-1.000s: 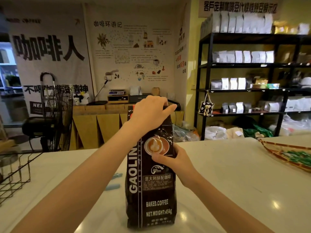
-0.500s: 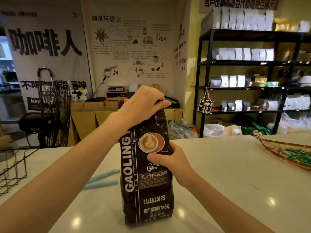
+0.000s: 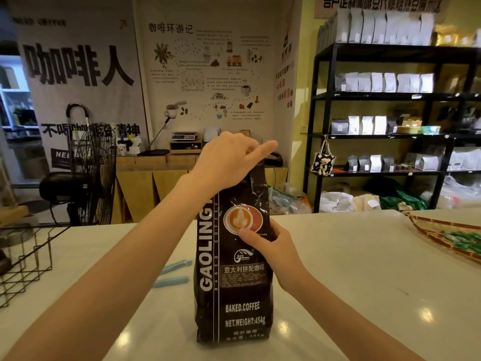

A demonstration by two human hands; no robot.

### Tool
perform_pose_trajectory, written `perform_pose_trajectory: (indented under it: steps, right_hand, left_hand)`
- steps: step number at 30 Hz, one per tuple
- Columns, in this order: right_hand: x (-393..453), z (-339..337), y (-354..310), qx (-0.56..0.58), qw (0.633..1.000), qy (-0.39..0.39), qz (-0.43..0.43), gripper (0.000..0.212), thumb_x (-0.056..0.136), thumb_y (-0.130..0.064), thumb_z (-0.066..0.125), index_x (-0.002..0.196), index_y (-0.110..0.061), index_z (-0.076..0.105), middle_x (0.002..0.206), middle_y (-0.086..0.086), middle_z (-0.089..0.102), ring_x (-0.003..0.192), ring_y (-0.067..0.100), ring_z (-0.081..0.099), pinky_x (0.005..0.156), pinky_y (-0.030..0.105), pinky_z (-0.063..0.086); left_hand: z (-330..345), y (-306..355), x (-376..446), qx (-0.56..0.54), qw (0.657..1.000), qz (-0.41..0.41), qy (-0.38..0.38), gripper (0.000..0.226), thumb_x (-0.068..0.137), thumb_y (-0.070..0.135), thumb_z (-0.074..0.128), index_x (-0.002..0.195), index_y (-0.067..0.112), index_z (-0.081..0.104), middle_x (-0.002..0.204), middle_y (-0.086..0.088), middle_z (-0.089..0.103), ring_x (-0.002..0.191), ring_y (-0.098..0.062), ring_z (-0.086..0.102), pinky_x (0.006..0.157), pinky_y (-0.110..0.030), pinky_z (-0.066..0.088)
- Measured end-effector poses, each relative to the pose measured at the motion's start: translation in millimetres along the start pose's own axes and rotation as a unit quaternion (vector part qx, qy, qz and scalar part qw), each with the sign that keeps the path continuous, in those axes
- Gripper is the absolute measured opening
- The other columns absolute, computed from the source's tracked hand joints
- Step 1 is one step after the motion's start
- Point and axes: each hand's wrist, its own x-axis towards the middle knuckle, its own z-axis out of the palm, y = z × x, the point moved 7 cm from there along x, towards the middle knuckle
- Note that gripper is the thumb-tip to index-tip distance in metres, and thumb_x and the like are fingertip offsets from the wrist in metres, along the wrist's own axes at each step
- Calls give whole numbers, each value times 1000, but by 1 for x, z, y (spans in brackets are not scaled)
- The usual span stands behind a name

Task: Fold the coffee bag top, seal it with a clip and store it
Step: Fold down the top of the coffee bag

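A tall black coffee bag with white lettering and a latte picture stands upright on the white counter. My left hand rests over the bag's top, gripping it, with the index finger stretched out to the right. My right hand holds the bag's right side at mid height, thumb on the front just below the latte picture. A light blue clip lies on the counter to the left of the bag, partly hidden behind it. The bag's top edge is covered by my left hand.
A black wire basket stands at the counter's left edge. A woven tray with green packets sits at the far right. Behind the counter are a fan, cardboard boxes and black shelves with white bags.
My left hand's index finger has lifted and now points right over the bag's top. My right hand keeps its hold on the bag's side. The bag stays upright in about the same place.
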Motion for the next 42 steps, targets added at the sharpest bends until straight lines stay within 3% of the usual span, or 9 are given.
perform_pose_trajectory:
  steps: [5,9,11,15,18,23,29,36,42]
  right_hand:
    - [1,1,0,26,999,-14,20,40,56,-38,71,94,-27,63,94,2,73,89,22,70,77,34,56]
    - [3,3,-6,39,999,-33,13,40,61,-41,65,96,-21,65,91,3,74,86,18,70,74,29,54]
    - [6,2,-11,48,998,-31,10,34,66,-45,60,92,-23,67,85,-2,76,83,13,71,73,26,53]
    - [14,-2,-24,54,998,-9,-15,20,87,-37,49,87,-30,67,92,-1,75,89,13,69,82,30,52]
    - [12,-6,-40,28,997,9,-78,15,89,-27,49,96,-36,58,91,-9,70,80,2,69,63,15,54]
    - [8,-17,-48,19,982,65,-176,27,81,-9,61,96,-26,46,81,-1,71,77,16,71,56,26,58]
    - [12,-16,-52,-44,978,34,-202,15,79,-4,63,83,-18,63,87,3,70,81,11,69,62,20,55]
    - [12,-15,-54,-73,981,-41,-176,39,65,-9,74,99,-26,67,92,-10,75,88,14,71,70,23,58]
    - [9,-12,-60,-98,977,-73,-174,44,61,-21,73,102,-32,65,92,-18,74,94,9,68,74,22,57]
  left_hand:
    - [-25,-39,-48,-105,983,-109,103,59,84,47,47,137,32,26,142,1,39,128,-13,35,101,-35,30]
    - [15,-61,-105,-371,903,-213,34,86,72,46,64,136,49,7,139,1,46,122,-16,48,101,-39,40]
    - [29,-60,-119,-486,844,-228,18,85,69,38,63,134,53,10,121,4,60,106,-16,62,85,-33,54]
    - [39,-58,-125,-545,804,-233,50,64,71,31,59,120,61,29,121,5,59,103,-18,64,74,-33,58]
    - [40,-60,-127,-548,796,-244,85,62,79,20,58,123,56,33,112,5,66,98,-17,67,71,-35,59]
    - [39,-61,-129,-536,798,-247,122,69,75,19,59,122,59,27,102,-2,71,89,-21,70,66,-37,59]
    - [35,-57,-128,-450,857,-212,133,36,84,11,53,103,41,60,107,2,68,96,-17,66,71,-31,58]
    - [39,-63,-130,-495,823,-253,114,44,78,11,60,109,41,58,99,14,71,89,-10,69,64,-27,59]
    - [28,-57,-124,-493,836,-230,73,53,64,22,65,113,40,57,122,2,63,110,-12,60,88,-44,53]
